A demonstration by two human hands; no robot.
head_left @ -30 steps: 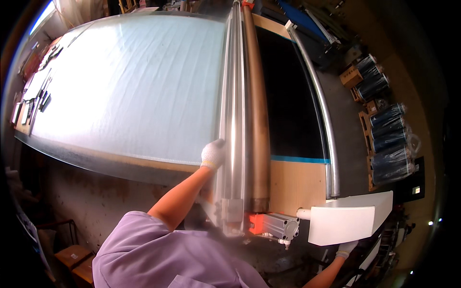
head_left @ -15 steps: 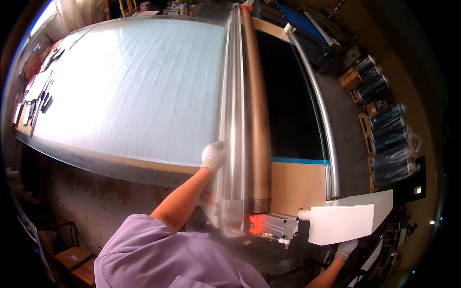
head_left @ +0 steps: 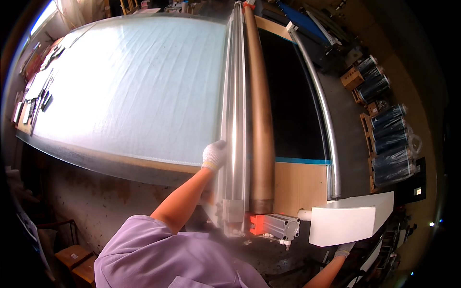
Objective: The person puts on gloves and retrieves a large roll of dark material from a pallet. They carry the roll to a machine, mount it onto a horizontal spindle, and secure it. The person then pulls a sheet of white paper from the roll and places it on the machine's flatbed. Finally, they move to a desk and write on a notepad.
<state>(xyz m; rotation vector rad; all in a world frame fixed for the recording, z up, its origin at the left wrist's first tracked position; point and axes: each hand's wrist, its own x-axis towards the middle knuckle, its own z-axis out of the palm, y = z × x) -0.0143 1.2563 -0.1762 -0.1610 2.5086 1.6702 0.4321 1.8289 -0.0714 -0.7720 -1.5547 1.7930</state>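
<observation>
At the worktop's [head_left: 173, 167] near edge, the left hand [head_left: 213, 156] is touching the edge-to-edge rail [head_left: 235, 120], seemingly for support, while the right hand [head_left: 344, 249] is lying beneath the white box [head_left: 342, 226], finger poses impossible to tell.

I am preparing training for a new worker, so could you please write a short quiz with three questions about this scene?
1. True or false: the left hand wears a black glove.
2. The strip along the near edge of the black sheet is: A) red; B) blue; C) yellow.
3. Which hand is nearer to the white housing?

Key: 1. False, it is white. 2. B. 3. The right hand.
</observation>
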